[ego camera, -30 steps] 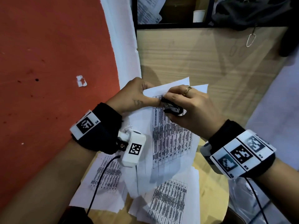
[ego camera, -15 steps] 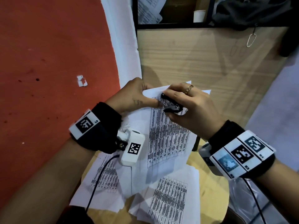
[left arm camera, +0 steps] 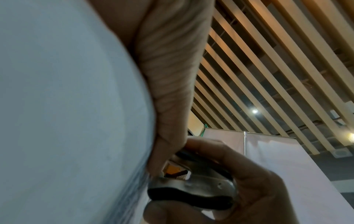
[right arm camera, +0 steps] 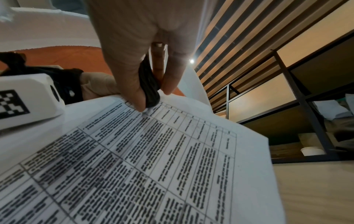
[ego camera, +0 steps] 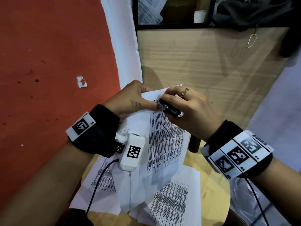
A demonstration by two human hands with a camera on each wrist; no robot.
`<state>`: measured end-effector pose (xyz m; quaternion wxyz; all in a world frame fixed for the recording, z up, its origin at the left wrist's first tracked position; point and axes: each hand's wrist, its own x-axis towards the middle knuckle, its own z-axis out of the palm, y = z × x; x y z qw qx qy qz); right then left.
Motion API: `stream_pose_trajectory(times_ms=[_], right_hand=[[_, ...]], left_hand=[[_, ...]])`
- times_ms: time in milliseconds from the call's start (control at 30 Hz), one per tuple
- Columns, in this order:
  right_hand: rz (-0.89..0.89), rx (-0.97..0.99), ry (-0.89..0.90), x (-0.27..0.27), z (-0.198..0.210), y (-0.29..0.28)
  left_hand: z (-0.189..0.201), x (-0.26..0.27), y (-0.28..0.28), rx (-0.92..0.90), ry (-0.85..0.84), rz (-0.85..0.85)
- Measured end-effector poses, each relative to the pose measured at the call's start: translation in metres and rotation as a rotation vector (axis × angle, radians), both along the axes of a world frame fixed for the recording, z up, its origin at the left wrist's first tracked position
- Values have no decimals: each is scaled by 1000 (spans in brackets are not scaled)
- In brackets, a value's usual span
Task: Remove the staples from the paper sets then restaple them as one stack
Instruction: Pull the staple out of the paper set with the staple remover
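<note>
- In the middle of the head view, the paper set (ego camera: 164, 137) is held up off the round table (ego camera: 210, 190).
- The left hand (ego camera: 128, 99) pinches its top left corner.
- The right hand (ego camera: 187, 110) squeezes a black staple remover (ego camera: 170, 109) against the top edge.
- More printed sheets (ego camera: 171, 204) lie on the table, lower in the frame.

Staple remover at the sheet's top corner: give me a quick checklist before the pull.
1. Staple remover gripped by the right hand: ok.
2. Remover tip on the top corner of the held paper set: ok.
3. Left hand pinching that corner to brace it: ok.
4. Remover claws hooked under the staple: cannot tell, fingers hide it.
5. Other paper sets lying apart on the table below: ok.
</note>
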<state>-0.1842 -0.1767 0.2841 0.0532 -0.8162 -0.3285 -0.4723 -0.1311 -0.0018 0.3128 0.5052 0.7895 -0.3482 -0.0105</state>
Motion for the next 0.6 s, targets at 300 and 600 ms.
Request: stream_pose_trajectory(times_ms=[300, 600], right_hand=[[11, -66, 30, 3, 7, 0], [-10, -104, 20, 0, 11, 2]], left_hand=[[1, -1, 2, -9, 6, -35], [0, 0, 1, 7, 16, -86]])
